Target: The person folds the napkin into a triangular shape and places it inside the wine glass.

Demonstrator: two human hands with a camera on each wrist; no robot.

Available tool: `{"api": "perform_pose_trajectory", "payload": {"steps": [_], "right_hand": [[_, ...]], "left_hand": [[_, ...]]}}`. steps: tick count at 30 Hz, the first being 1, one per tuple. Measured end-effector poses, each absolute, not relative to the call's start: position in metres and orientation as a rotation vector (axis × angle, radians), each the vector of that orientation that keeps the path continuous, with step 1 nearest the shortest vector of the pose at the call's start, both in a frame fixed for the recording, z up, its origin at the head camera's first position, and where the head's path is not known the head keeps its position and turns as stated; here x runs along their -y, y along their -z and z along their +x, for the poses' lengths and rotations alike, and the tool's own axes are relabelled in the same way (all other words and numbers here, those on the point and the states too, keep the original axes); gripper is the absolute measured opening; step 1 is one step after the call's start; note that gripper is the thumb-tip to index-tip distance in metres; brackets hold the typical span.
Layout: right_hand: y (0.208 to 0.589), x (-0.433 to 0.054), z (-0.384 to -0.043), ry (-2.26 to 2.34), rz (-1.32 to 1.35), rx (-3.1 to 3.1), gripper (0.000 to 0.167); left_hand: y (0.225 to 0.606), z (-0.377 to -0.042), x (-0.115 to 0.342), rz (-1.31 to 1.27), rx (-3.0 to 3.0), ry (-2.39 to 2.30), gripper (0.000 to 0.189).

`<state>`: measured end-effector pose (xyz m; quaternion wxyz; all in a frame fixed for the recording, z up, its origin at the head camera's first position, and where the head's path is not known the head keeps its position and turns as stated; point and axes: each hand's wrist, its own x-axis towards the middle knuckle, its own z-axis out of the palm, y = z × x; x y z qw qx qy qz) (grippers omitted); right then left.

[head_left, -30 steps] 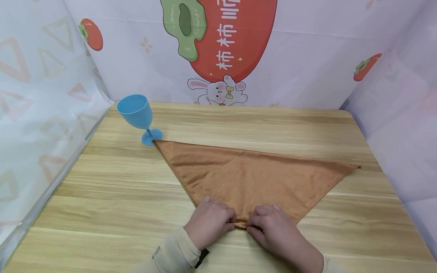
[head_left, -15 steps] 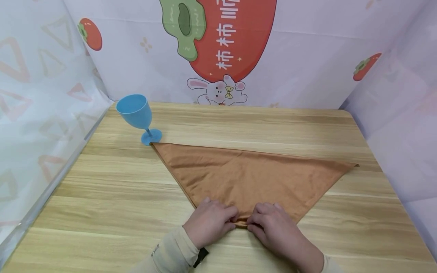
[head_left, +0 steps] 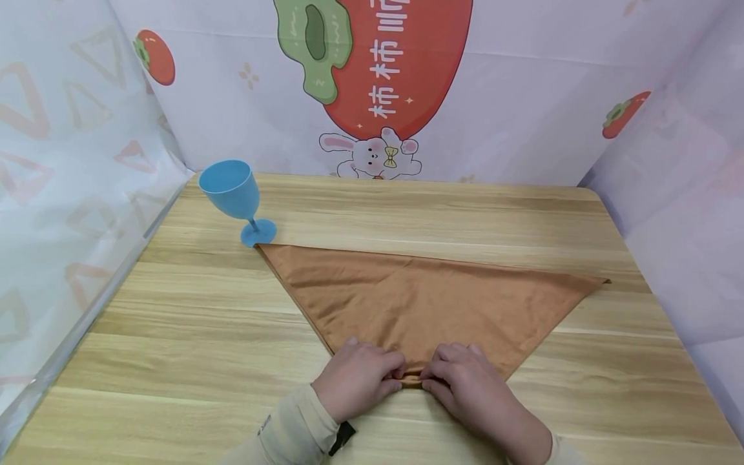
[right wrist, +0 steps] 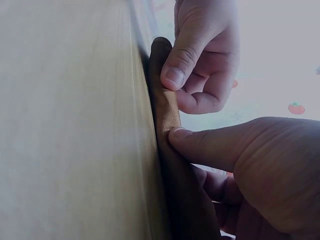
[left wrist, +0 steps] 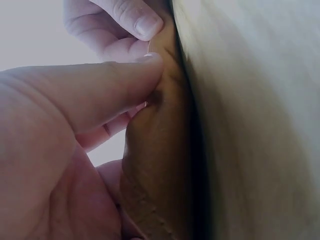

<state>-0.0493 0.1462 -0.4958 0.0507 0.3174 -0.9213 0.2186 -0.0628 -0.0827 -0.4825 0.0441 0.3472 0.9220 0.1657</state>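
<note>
A brown satiny cloth [head_left: 418, 303] lies folded on the table, its long straight edge at the back and its near side rolled into a narrow fold. My left hand [head_left: 361, 378] pinches that rolled edge between thumb and curled fingers. Close on its right, my right hand [head_left: 467, 387] grips the same edge, with a short stretch of the roll showing between both hands. The left wrist view has the thumb pressing on the cloth [left wrist: 160, 150] near a stitched hem. From the right wrist, both thumbs show on the rolled cloth [right wrist: 167, 107].
A blue plastic goblet [head_left: 232, 194] stands upright at the back left, its foot right at the cloth's left corner. The wood-grain table [head_left: 192, 361] ends at a printed backdrop [head_left: 523, 116], with white sheeting along both sides. A black strap [head_left: 343, 438] shows by the left cuff.
The cloth has slid slightly toward me, its left corner lowering across the goblet's foot and its right corner shifting a little left. Both hands keep their hold on the near edge.
</note>
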Motion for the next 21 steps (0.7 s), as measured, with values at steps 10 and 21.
{"api": "perform_pose_trajectory", "payload": {"steps": [10, 21], "right_hand": [[0.4992, -0.1475, -0.0514, -0.685, 0.965, 2.766, 0.013], [0.4991, -0.1484, -0.0497, -0.731, 0.994, 2.782, 0.015]], "left_hand": [[0.4833, -0.0617, 0.0817, 1.036, -2.811, -0.56, 0.02], [0.4855, -0.0641, 0.0824, 1.037, -2.819, -0.527, 0.015]]}}
